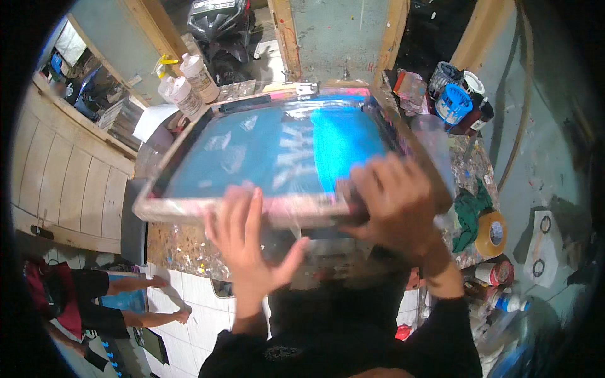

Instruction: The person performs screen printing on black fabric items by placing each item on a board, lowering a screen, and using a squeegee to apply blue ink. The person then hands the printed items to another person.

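A screen printing frame (296, 206) with pale, stained wooden rails lies in front of me over the worktable. Its mesh (252, 145) is grey-blue with lighter patches, and a broad band of bright blue ink (350, 142) covers the right part. My left hand (249, 246) has its fingers spread against the near rail, the thumb apart below it. At the near right corner my right hand (400, 201) is curled over the rail with the thumb under it, blurred by motion. A dark piece beside its fingers is too smeared to name.
Paint-spattered table (183, 249) surrounds the frame. White bottles (198, 79) stand at the far left; a blue tub (454, 104) and other containers at the far right. A green cloth (469, 217) and tape roll (492, 233) lie right. Another person (75, 293) is at lower left.
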The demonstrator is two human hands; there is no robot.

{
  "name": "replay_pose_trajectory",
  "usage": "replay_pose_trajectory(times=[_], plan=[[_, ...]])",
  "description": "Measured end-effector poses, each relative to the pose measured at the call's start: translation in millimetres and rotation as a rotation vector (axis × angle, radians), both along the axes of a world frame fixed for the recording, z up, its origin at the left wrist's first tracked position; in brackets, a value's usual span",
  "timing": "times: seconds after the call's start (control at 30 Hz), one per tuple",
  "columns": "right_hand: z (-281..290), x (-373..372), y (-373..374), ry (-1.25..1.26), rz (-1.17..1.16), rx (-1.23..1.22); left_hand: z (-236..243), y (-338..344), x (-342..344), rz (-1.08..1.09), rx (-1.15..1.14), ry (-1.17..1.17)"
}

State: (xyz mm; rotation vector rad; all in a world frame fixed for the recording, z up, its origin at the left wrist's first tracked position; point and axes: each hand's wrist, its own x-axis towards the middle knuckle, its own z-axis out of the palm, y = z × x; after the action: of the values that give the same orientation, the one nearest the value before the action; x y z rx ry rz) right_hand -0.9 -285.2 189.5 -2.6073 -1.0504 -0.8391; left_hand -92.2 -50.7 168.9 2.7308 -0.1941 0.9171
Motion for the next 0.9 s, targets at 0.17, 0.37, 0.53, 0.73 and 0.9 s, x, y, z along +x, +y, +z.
replay_pose_trajectory(times=[0.17, 0.37, 0.53, 0.73, 0.9], plan=[[-73, -50, 0, 0.206, -0.012, -0.049, -91, 29, -23, -0.205, -0.183, 0.273], [-115, -39, -6, 0.327, -0.007, -0.110, -163, 30, -33, -0.179, -0.232, 0.215], [-145, 3, -8, 0.217, -0.035, -0.045, -169, 27, -29, -0.226, -0.241, 0.213], [-152, 164, 9, 0.091, -0.088, 0.033, -170, 25, -25, -0.232, -0.247, 0.264], [-139, 222, 14, 0.595, 0.031, 0.034, -174, 27, -25, -0.193, -0.195, 0.346]])
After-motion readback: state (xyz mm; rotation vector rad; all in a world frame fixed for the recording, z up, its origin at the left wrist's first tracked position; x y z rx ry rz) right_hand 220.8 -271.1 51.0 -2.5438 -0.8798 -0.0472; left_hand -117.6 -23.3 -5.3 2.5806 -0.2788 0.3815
